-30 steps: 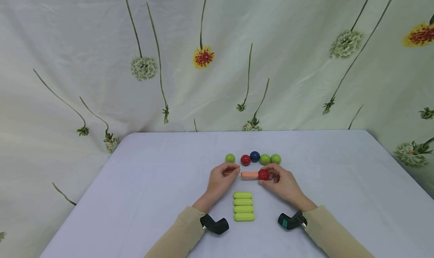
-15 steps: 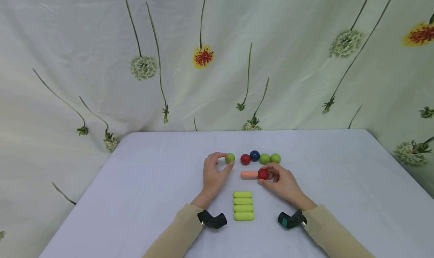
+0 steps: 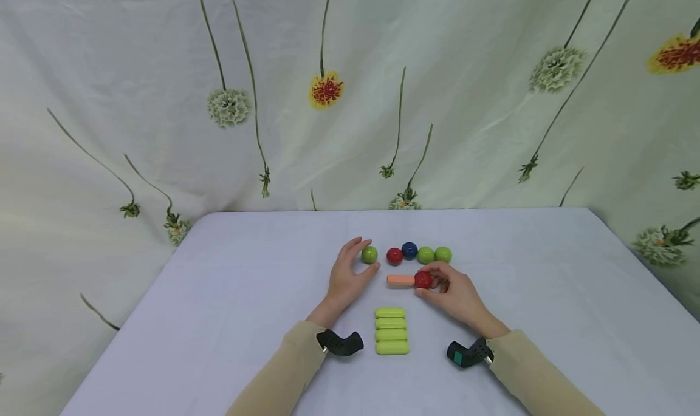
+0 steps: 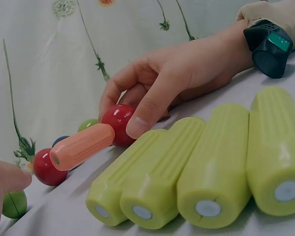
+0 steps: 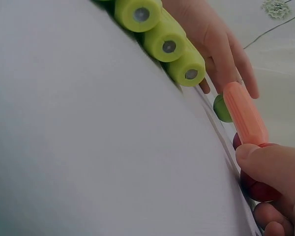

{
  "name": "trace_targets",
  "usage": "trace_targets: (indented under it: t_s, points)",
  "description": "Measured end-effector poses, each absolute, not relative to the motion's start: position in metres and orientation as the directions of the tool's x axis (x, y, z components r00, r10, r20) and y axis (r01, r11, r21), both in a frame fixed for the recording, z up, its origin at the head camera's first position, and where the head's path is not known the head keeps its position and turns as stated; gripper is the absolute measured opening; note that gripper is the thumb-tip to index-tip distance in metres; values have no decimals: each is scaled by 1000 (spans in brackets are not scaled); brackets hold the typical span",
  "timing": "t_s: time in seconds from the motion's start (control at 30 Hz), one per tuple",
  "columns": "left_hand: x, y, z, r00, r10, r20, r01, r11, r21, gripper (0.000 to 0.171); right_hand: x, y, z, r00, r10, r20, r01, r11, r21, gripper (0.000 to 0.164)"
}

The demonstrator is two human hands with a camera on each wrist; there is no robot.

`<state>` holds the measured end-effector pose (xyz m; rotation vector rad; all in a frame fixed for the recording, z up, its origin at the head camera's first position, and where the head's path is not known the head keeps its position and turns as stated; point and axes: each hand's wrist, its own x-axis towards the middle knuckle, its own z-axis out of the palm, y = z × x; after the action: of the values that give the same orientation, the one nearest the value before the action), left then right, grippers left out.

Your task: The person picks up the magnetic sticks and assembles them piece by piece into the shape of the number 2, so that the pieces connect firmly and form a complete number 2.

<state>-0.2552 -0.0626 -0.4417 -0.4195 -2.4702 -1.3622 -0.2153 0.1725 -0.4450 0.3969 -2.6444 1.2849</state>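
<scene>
My right hand point(image 3: 456, 294) pinches a shiny red ball point(image 3: 423, 280) between thumb and fingers. An orange ridged rod point(image 3: 400, 280) is joined end-on to that ball and points left. Around a lone green ball point(image 3: 369, 254), the fingers and thumb of my left hand point(image 3: 347, 279) are spread, with the ball sitting between them on the table. In the left wrist view, a fingertip of this hand point(image 4: 7, 176) hangs close over the green ball point(image 4: 14, 204). The right wrist view has the rod point(image 5: 246, 113) rising from the right thumb and the ball.
Several yellow-green rods point(image 3: 391, 330) with metal discs in their ends lie side by side between my forearms. Behind the orange rod stands a row of balls: a red one point(image 3: 394, 257), a dark blue one point(image 3: 409, 250) and two green ones point(image 3: 426, 255). A flowered cloth point(image 3: 459, 100) hangs behind the table.
My left hand has moved from beside the orange rod's left end to the lone green ball, and its fingers have spread wider. The right hand keeps its pinch on the red ball.
</scene>
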Motion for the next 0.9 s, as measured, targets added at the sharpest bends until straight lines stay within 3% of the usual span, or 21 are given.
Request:
trace_targets:
  t_s: [0.73,0.9]
  points:
    - [-253,-62,-443,-904,104,414,403,529,747,18,-215,172,-444,-946,-169,276,-322,592,-739,38]
    - [-253,-60,-443,-918,83,389,369,540,756,19,-215,173,-445,-949,-166,269,-314,596,-739,38]
